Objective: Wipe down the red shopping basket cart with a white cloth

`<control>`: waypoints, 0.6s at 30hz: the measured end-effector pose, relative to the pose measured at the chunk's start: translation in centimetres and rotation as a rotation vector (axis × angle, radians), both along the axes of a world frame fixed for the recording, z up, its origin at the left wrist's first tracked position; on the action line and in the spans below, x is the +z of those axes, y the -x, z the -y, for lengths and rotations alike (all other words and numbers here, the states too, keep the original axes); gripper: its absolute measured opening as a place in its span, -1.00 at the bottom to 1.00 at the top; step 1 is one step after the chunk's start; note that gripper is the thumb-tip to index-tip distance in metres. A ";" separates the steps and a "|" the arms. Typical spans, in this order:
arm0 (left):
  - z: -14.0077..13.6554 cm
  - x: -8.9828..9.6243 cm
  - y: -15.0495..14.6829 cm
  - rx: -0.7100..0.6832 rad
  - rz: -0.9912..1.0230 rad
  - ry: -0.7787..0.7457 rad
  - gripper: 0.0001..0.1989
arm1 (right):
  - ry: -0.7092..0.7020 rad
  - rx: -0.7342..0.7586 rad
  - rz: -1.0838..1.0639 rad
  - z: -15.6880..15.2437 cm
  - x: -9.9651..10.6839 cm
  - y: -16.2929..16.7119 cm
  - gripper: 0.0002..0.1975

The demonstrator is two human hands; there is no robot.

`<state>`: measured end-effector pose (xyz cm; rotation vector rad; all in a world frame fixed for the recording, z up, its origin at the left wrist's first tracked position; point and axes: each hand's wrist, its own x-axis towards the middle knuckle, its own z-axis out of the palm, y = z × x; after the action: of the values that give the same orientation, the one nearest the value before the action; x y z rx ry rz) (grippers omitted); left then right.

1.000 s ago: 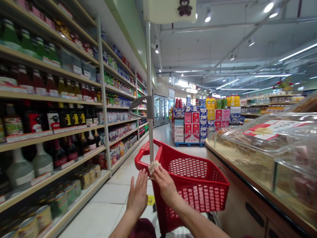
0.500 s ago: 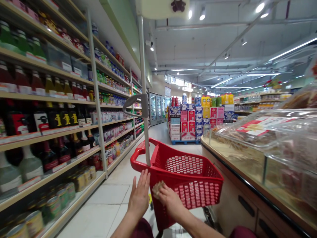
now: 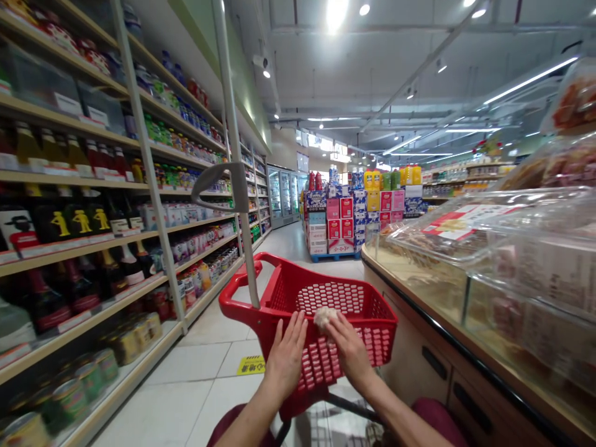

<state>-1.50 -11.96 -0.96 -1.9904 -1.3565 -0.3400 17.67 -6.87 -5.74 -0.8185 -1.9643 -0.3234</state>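
A red plastic shopping cart [image 3: 274, 292] with a perforated basket stands before me, a grey pole with a grey looped grip [image 3: 241, 186] rising from its handle end. My right hand [image 3: 350, 347] presses a crumpled, whitish cloth [image 3: 326, 316] against the upper rim of the basket's near side. The fingers of that hand are closed over the cloth and partly hide it. Left of it, my left hand [image 3: 287, 360] lies with fingers stretched out along the same side, near the rim, and holds nothing.
Shelves of bottles and cans [image 3: 93, 245] line the left. On the right runs a display counter [image 3: 419, 310] with clear plastic food boxes [image 3: 470, 214]. Stacked cartons [image 3: 339, 220] stand ahead on a blue pallet. A yellow floor sign [image 3: 251, 365] lies on the tiles.
My right hand and the cloth have moved up from the cart's lower side panel to the basket rim. My left hand has shifted right along the cart. The view has turned slightly right.
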 end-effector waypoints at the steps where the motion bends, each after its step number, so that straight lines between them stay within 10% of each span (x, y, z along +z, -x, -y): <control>1: -0.2 0.1 -0.5 -0.003 -0.006 0.015 -0.33 | -0.014 -0.017 -0.033 -0.3 0.2 -0.6 -0.56; 18: -2.7 -2.3 -6.7 -0.138 -0.056 0.194 -0.33 | 0.174 -0.138 0.109 -1.0 -4.6 -7.9 -0.58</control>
<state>5.18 -9.24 -3.28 -2.2431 -1.2598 -0.2203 25.60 -5.83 -10.31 -1.0719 -2.0626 -0.2854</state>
